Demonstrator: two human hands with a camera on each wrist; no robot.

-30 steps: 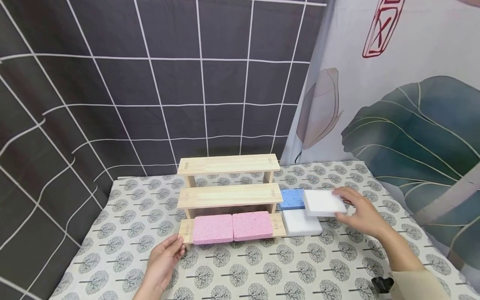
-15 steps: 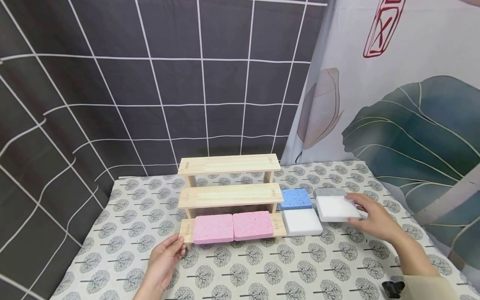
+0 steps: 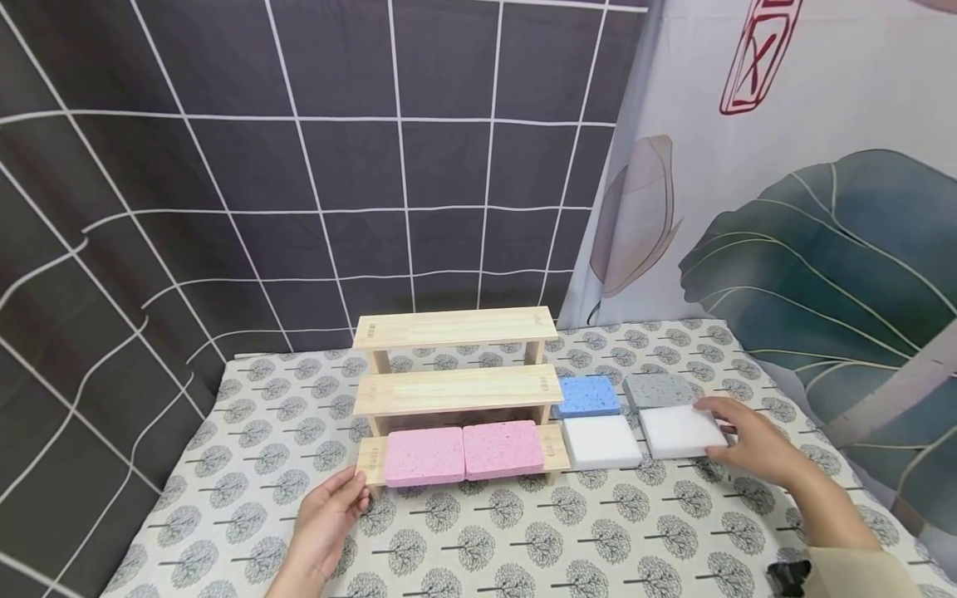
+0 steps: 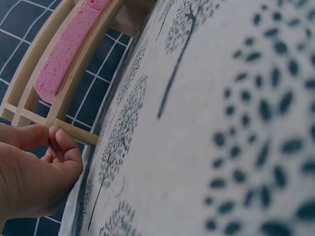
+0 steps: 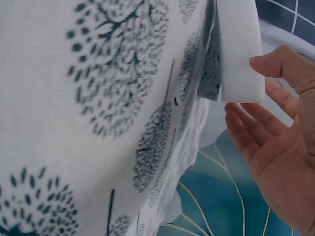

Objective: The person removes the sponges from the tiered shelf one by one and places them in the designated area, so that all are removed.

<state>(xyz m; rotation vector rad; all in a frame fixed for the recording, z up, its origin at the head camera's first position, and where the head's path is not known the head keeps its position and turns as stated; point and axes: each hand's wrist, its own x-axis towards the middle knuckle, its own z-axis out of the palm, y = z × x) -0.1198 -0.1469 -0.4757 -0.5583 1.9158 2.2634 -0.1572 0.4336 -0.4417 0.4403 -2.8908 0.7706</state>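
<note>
At the right, my right hand (image 3: 751, 440) pinches the end of a white sponge (image 3: 682, 432) between thumb and fingers. In the right wrist view, the thumb lies against this white sponge (image 5: 241, 54). Just behind it is a speckled grey sponge (image 3: 660, 390), partly covered. My left hand (image 3: 329, 519) pinches the left end of the lowest step of a wooden three-tier rack (image 3: 459, 386). The left wrist view shows that hand (image 4: 42, 167) at the rack's corner. Two pink sponges (image 3: 424, 456) lie side by side on that lowest step.
A blue sponge (image 3: 589, 397) and a second white sponge (image 3: 601, 443) lie right of the rack on the tree-patterned tablecloth (image 3: 478, 531). Behind the table hang a dark gridded curtain (image 3: 449, 166) and a pale curtain (image 3: 695, 66) with large leaves.
My right hand has carried the white sponge rightward and toward me, off the blue and white sponges, uncovering the grey sponge. My left hand has stayed on the rack.
</note>
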